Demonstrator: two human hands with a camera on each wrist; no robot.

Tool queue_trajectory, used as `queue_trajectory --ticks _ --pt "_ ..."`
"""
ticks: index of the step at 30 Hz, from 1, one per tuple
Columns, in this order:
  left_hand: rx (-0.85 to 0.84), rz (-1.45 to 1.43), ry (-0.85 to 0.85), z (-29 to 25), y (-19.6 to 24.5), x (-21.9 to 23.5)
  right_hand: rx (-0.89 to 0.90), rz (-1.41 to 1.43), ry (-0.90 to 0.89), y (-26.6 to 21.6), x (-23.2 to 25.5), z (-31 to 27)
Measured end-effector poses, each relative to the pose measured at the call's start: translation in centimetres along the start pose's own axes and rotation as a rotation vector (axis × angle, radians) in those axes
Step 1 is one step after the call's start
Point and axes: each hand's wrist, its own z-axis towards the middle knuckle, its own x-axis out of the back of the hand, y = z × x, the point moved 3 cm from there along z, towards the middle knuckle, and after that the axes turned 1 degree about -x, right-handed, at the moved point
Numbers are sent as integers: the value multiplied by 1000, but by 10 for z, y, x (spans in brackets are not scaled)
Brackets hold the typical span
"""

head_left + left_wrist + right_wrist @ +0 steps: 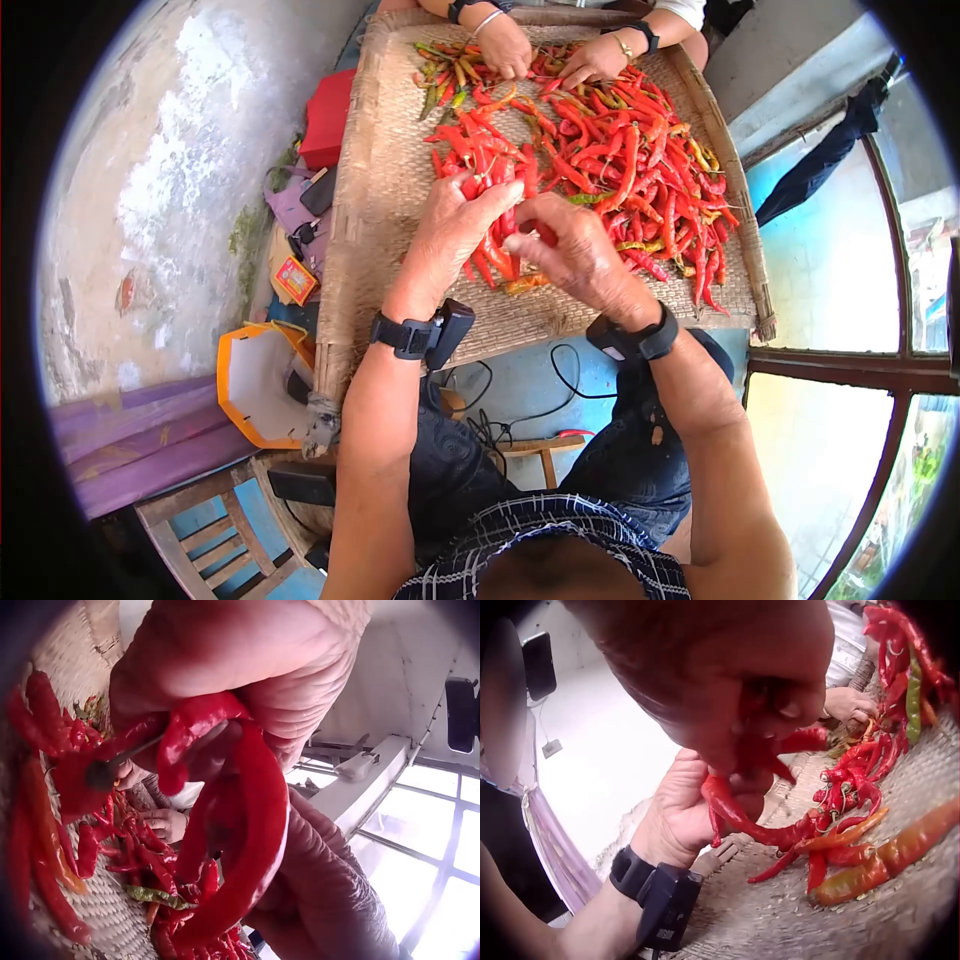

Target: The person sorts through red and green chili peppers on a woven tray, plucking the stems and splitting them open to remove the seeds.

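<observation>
Red peppers lie heaped on a woven tray. My left hand grips several red peppers above the tray; in the left wrist view a curved red pepper hangs by its thumb and fingers. Close by on the right, my right hand has its fingers curled round red pepper pieces, which show between the fingers in the right wrist view. A smaller group of red peppers lies on the weave beneath the hands.
Across the tray, another person's two hands touch peppers near the far edge. Left of the tray are a red box, a phone and an orange-edged container. Cables hang below the near edge; windows stand right.
</observation>
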Motion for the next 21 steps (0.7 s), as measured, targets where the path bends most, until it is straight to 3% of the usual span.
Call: queue_trajectory --ticks 2,6,8,11,12,14,15,17,21 --pt "-116 -105 42 2 -1 4 88 63 123 12 6 2" --pt "-122 -78 89 2 0 8 -193 -3 413 28 60 8" --pt "-108 -142 67 0 4 5 -9 -880 629 11 84 7" --pt "-104 -147 48 2 3 2 37 -906 642 22 88 4" --pt "-114 -91 58 3 2 2 62 -696 538 26 79 5" --pt "-121 -68 49 4 -4 1 -91 -84 281 10 43 -3" --pt "-132 -46 45 5 -5 1 -43 -38 199 16 23 -6" --pt "-103 -36 -1 1 -1 0 -119 60 29 -2 3 -8" --pt "-70 -54 -55 3 -6 -1 -189 97 15 -2 1 -6"
